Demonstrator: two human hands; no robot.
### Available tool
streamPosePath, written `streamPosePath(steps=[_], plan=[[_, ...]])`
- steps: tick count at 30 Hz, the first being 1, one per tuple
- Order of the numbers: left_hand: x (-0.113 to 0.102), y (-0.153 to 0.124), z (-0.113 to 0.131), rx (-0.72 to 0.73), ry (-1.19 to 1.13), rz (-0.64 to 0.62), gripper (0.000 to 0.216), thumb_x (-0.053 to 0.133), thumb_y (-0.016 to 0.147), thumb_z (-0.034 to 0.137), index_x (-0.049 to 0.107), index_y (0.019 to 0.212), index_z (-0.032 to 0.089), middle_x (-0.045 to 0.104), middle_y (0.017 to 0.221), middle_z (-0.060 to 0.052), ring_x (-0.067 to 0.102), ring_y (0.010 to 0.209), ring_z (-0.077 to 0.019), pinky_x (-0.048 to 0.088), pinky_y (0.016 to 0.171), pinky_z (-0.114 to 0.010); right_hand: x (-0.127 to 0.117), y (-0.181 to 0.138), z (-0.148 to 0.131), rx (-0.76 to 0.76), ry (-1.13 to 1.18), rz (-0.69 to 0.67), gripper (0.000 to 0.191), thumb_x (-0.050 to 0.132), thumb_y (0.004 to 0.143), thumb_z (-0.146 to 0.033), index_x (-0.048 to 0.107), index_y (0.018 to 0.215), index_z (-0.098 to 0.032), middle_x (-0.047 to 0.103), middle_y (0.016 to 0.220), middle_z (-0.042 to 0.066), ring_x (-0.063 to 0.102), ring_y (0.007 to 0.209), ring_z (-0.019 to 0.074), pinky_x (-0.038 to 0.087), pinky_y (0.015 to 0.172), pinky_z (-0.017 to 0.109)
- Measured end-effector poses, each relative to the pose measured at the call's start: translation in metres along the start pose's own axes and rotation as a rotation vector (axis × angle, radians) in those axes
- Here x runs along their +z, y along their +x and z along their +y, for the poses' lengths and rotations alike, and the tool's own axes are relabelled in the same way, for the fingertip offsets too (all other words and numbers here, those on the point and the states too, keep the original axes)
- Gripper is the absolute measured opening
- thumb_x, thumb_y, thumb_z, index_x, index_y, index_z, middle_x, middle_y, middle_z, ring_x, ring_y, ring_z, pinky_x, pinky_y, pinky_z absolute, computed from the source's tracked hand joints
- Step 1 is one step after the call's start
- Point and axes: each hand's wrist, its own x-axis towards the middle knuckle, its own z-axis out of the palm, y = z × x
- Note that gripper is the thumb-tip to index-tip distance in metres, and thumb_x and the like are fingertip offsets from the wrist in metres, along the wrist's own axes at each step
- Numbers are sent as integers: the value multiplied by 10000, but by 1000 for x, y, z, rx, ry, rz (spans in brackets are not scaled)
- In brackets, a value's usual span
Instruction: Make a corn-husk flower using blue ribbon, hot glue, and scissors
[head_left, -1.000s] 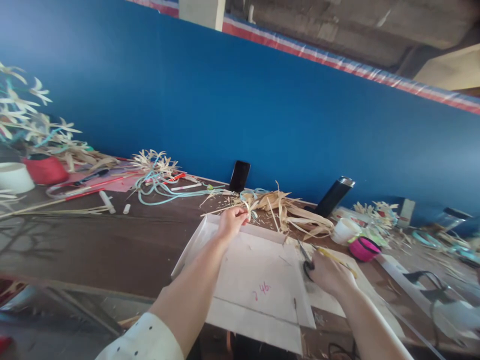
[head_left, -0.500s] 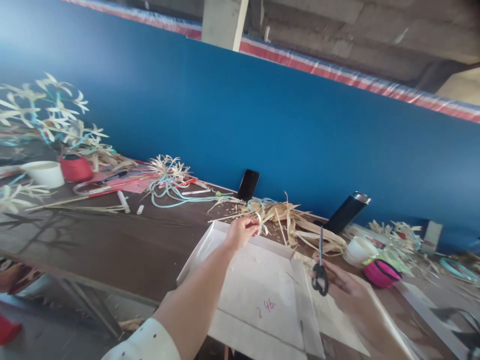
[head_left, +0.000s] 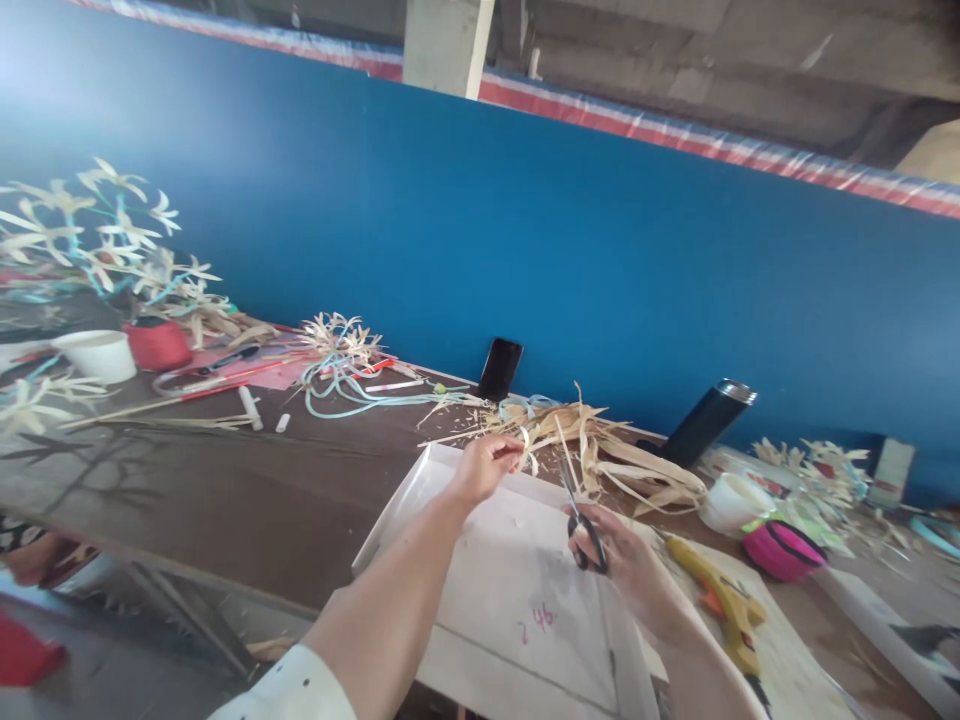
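My left hand [head_left: 484,465] pinches a pale dried-husk piece [head_left: 527,446] over the far edge of a shallow white cardboard tray [head_left: 420,480]. My right hand [head_left: 626,560] grips black scissors [head_left: 579,512], blades pointing up and away toward the husk piece. A heap of dried husk strips [head_left: 615,455] lies just behind the tray. A yellow and orange glue gun [head_left: 716,595] lies to the right of my right hand.
A dark phone [head_left: 500,368] leans on the blue wall. A black flask [head_left: 705,420], a white cup [head_left: 731,503] and a pink bowl [head_left: 780,548] stand right. Husk flowers [head_left: 112,235], a red pot [head_left: 156,342], a white bowl [head_left: 96,354] and teal strips [head_left: 352,385] lie left.
My right hand picked up the scissors and carried them left toward the husk piece in my left hand. The glue gun came into view. The camera tilted slightly.
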Motion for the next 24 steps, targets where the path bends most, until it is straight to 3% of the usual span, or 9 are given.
streamPosePath(steps=[10, 15, 24], plan=[[-3, -2, -2, 79, 104, -62, 172, 585, 734, 199, 679, 866, 142, 659, 802, -48, 584, 646, -113, 466, 624, -212, -4, 1, -8, 25, 147, 119, 534, 753, 595, -487, 683, 1008, -157, 574, 689, 38, 482, 610, 146, 391, 557, 275], [-5, -2, 0, 115, 163, -91, 160, 588, 740, 198, 682, 863, 158, 666, 881, -56, 608, 816, -149, 467, 734, -224, -14, -1, -11, 61, 94, 87, 521, 768, 578, -475, 702, 988, -160, 584, 706, 42, 500, 643, 157, 416, 605, 294], [-4, 0, -4, 146, 141, -115, 153, 589, 748, 215, 682, 862, 174, 659, 885, -50, 601, 830, -149, 457, 748, -224, -21, -6, -8, 42, 86, 54, 455, 765, 610, -432, 712, 1002, -208, 659, 894, 84, 565, 833, 219, 449, 771, 357]])
